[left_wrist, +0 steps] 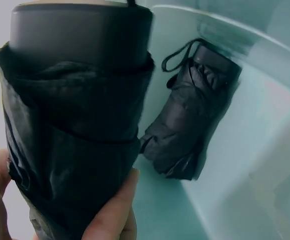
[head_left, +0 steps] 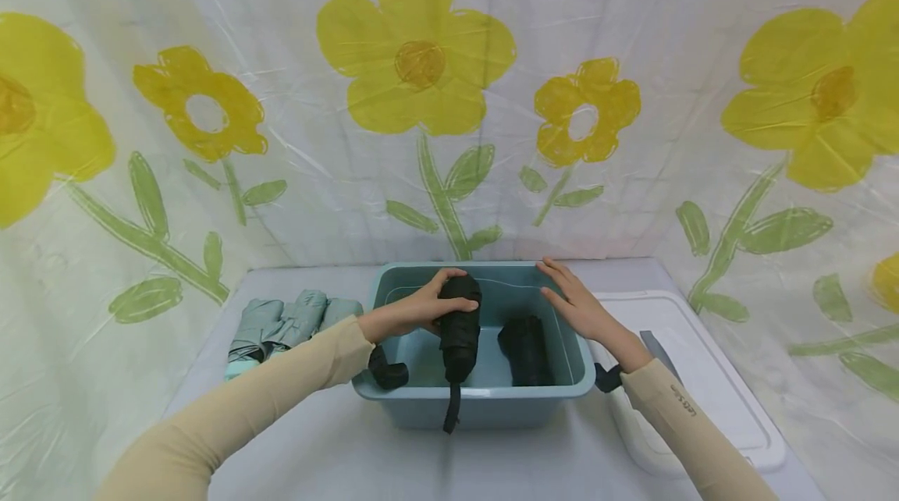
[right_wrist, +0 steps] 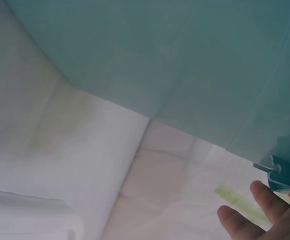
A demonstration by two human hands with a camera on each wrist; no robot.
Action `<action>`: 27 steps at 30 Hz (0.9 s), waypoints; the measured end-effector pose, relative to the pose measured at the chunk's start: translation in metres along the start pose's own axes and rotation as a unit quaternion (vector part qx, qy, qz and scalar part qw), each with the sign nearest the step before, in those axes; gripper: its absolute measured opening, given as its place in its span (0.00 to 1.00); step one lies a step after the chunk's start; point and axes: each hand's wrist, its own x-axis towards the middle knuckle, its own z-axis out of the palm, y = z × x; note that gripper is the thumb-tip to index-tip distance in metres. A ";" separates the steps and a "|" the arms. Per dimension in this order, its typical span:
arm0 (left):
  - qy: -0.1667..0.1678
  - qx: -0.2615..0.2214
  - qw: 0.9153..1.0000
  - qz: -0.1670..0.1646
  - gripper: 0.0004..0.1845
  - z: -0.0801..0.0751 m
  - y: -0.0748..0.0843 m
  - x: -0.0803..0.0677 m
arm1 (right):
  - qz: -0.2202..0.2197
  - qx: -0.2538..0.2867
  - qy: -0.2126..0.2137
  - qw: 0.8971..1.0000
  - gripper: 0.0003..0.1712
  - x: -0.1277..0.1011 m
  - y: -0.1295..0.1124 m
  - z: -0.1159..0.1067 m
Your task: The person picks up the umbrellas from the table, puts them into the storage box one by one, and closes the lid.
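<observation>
My left hand [head_left: 420,308] grips a folded black umbrella [head_left: 460,329] over the blue-grey plastic bin [head_left: 485,392], fingers and thumb wrapped around its body. The umbrella's end with the wrist loop points toward me, and the loop overlaps the bin's near rim. Inside the bin, toward the right, lies a second folded black umbrella [head_left: 528,353]; the left wrist view shows its handle and loop [left_wrist: 182,55]. At the bin's right rim is my right hand [head_left: 579,310], its fingers extended and holding nothing. Those fingers [right_wrist: 234,222] appear beside the bin's edge in the right wrist view.
Several folded pale grey-green umbrellas [head_left: 298,321] lie on the white table left of the bin. A white lid [head_left: 723,399] lies on the right, partly under the right forearm. Behind the table hangs a flower-printed curtain [head_left: 295,173].
</observation>
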 end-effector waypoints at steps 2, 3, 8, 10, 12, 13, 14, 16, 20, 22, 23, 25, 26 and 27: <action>0.001 -0.005 1.000 -0.003 0.37 0.002 0.000 0.003 | 0.002 0.002 -0.001 1.000 0.31 0.000 0.000 0.000; 0.002 -0.006 1.000 -0.005 0.37 0.004 0.000 0.004 | 0.002 0.003 -0.001 1.000 0.31 -0.001 0.000 0.000; -0.003 0.000 1.000 -0.010 0.37 0.009 0.000 0.011 | 0.001 0.006 0.002 1.000 0.30 -0.002 0.001 0.001; -0.012 0.008 1.000 -0.007 0.37 0.011 -0.001 0.014 | -0.001 0.007 0.003 1.000 0.30 -0.002 0.002 0.001; -0.020 0.015 1.000 -0.005 0.37 0.013 -0.001 0.016 | -0.003 0.010 0.002 1.000 0.29 -0.002 0.001 0.001; -0.024 0.018 1.000 -0.003 0.36 0.014 -0.002 0.018 | -0.003 0.009 0.001 1.000 0.29 -0.002 0.001 0.001; -0.027 0.020 0.999 -0.002 0.36 0.015 -0.002 0.019 | -0.004 0.009 0.000 1.000 0.29 -0.002 0.001 0.000; -0.034 0.022 0.999 0.001 0.36 0.018 -0.002 0.021 | -0.004 0.010 -0.004 1.000 0.30 -0.002 -0.001 0.000; -0.047 0.028 0.999 0.001 0.36 0.024 -0.001 0.026 | -0.002 0.005 -0.008 1.000 0.30 -0.001 -0.001 -0.001; -0.052 0.035 0.998 -0.001 0.37 0.026 -0.001 0.029 | -0.002 0.002 -0.008 1.000 0.30 -0.001 -0.001 -0.001; -0.053 0.039 0.998 -0.002 0.37 0.027 -0.001 0.031 | -0.003 0.002 -0.008 1.000 0.30 0.000 -0.001 -0.001; -0.054 0.045 0.997 -0.005 0.37 0.029 -0.001 0.035 | -0.004 0.001 -0.007 1.000 0.30 0.000 -0.001 -0.001; -0.054 0.049 0.997 -0.006 0.37 0.030 -0.001 0.036 | -0.004 0.003 -0.007 1.000 0.30 0.000 -0.002 -0.001; -0.055 0.051 0.997 -0.008 0.37 0.031 -0.001 0.038 | -0.005 0.004 -0.007 1.000 0.30 0.000 -0.002 -0.001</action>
